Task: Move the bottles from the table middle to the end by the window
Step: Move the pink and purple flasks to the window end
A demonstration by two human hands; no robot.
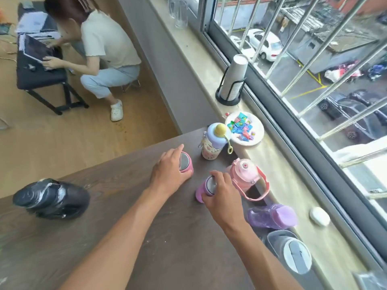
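Observation:
My left hand (168, 171) grips a pink bottle with a steel top (187, 163), standing on the dark wooden table (117, 197). My right hand (219, 191) is wrapped around a lilac bottle (202, 190) just right of it. Along the table's window end stand a patterned bottle with a lavender lid and yellow knob (214, 142), a pink jug with a carry strap (246, 174), a purple translucent bottle lying tilted (272, 216) and a grey lidded tumbler (293, 252).
A black bundled object (51, 198) sits on the table's left. On the windowsill (293, 197) are a plate of coloured sweets (245, 128), a paper-cup stack in a black holder (231, 80), a white oval case (319, 216) and glasses (178, 11). A person (100, 49) crouches by a black bench.

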